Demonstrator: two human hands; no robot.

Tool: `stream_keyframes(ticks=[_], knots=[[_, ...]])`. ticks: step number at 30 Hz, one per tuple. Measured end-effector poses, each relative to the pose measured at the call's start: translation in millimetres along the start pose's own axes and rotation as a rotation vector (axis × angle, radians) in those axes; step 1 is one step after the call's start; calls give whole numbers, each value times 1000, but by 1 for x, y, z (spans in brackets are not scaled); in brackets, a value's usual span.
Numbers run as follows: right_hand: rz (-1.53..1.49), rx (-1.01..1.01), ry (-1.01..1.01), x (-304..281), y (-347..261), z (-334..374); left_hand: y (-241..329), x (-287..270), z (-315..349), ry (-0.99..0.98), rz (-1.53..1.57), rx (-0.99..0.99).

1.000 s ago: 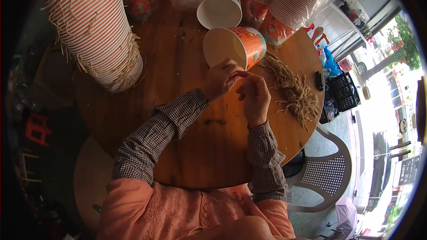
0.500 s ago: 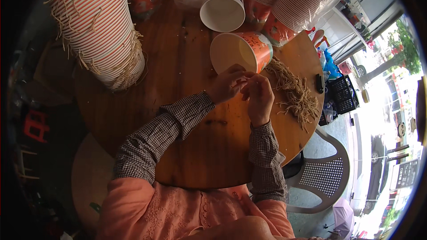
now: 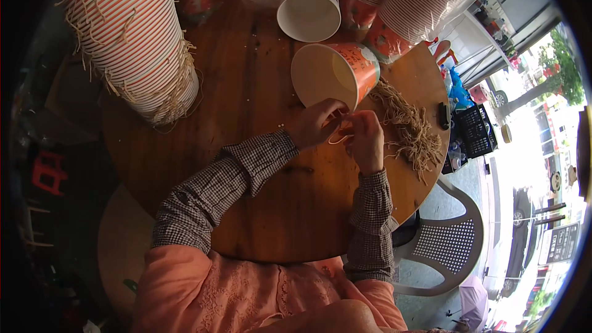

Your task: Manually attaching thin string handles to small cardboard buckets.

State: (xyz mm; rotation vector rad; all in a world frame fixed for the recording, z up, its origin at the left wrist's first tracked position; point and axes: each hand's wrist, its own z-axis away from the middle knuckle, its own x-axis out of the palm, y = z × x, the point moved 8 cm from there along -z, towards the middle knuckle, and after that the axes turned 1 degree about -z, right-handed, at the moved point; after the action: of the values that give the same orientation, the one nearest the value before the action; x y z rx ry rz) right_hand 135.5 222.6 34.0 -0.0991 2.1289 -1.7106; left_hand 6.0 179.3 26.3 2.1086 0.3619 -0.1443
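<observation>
My left hand (image 3: 314, 126) and my right hand (image 3: 366, 142) meet over the table, fingers pinched close together. Between them shows a thin pale loop of a twine strand (image 3: 337, 141); its ends are hidden in my fingers. Just beyond my fingertips an orange-and-white paper bucket (image 3: 364, 69) lies tipped on its side, its open mouth turned toward the left. Whether the strand passes through the bucket's rim I cannot tell. A heap of tan twine strands (image 3: 412, 129) lies right of my right hand.
On the left leans a tall stack of paper buckets (image 3: 132, 37) with twine strands hanging from it. Plastic-wrapped bucket stacks (image 3: 419, 6) stand at the back right. White buckets (image 3: 308, 17) lie at the back of the round wooden table (image 3: 271, 222). A grey chair (image 3: 450, 240) stands right.
My right hand has moved slightly right and down, and my left hand has turned a little. A pale loop of twine now shows between them. The bucket has stayed nearly still.
</observation>
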Motion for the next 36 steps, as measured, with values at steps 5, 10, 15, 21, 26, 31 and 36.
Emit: stream_keyframes(ticks=[5, 10, 15, 21, 26, 31, 36], knots=[[-50, -11, -102, 18, -2, 4, 20, -21, 6, 125, -221, 192], [-103, -22, -137, 21, -10, 7, 33, -27, 7, 139, -264, 342], [-154, -14, -200, 30, -12, 11, 33, -31, 7, 152, -322, 299], [-247, 102, -179, 20, -11, 12, 44, -40, 9, 144, -305, 280], [-28, -142, 12, 0, -36, 13, 58, -34, 7, 109, -220, 225], [112, -381, 44, 3, -52, 15, 10, -26, 7, -17, 203, -144], [216, -648, 158, -14, -86, 29, 28, -30, -1, 53, 553, -313]])
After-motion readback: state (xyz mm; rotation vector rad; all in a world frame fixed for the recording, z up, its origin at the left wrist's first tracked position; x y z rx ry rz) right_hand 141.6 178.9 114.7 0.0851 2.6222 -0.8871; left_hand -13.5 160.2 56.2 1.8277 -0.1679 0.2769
